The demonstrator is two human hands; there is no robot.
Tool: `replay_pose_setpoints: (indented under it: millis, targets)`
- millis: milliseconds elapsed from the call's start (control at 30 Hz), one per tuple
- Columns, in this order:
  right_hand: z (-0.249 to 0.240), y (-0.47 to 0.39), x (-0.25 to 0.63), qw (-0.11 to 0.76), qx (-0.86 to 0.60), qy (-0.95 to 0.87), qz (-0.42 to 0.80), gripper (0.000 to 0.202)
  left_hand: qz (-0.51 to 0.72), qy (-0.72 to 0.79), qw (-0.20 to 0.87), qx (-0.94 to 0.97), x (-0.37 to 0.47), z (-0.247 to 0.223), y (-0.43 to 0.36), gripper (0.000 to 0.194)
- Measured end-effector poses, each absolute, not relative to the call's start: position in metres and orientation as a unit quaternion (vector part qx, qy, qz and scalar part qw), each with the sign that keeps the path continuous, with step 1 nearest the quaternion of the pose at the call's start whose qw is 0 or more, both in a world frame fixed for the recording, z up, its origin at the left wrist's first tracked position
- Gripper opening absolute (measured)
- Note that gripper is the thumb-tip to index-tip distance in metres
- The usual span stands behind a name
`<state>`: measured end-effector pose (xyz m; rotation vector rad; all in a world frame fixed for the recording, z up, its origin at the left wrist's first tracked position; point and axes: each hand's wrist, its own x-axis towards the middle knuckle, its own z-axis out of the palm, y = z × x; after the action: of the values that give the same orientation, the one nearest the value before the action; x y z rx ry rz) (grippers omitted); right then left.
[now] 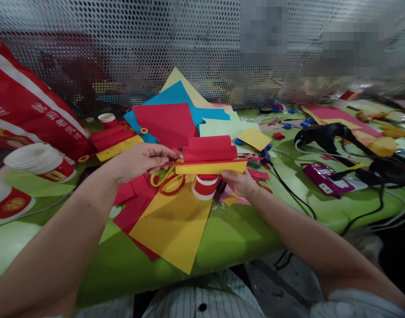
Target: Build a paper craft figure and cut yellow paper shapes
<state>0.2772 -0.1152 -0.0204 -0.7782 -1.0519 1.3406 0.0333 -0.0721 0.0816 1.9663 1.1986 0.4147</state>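
My right hand (239, 182) grips the right end of a paper craft piece from below, its thumb against the yellow folded band (211, 168). Above that band rises a curved red paper part (209, 149). A thin red paper strip (255, 159) runs across the piece and sticks out on both sides. My left hand (144, 161) pinches the strip's left end. Right under the piece is a red and white paper cup (205, 187); whether they touch I cannot tell. Scissors with yellow and red handles (172, 184) lie below my left hand, their blades hidden.
A yellow sheet (172, 225) and red paper pieces (136, 216) lie in front. Coloured sheets (166, 121) are piled behind. A similar red and yellow craft (119, 148), stacked cups (40, 161) and a red bag (33, 101) stand left. A purple power strip (326, 180) with cables lies right.
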Motion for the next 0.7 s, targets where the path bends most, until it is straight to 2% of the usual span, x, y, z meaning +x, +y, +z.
replay_pose_setpoints:
  millis: [367,700]
  targets:
    - [-0.021,-0.1126,0.2786,0.58,-0.338,-0.448,0.591,0.05,0.187,0.474,0.407,0.758,0.035,0.0814,-0.0734,0.028]
    - [-0.0217,-0.1124,0.2787,0.587,-0.344,-0.429,0.595,0.046,0.191,0.476,0.42,0.749,0.0345,0.0811,-0.073,0.028]
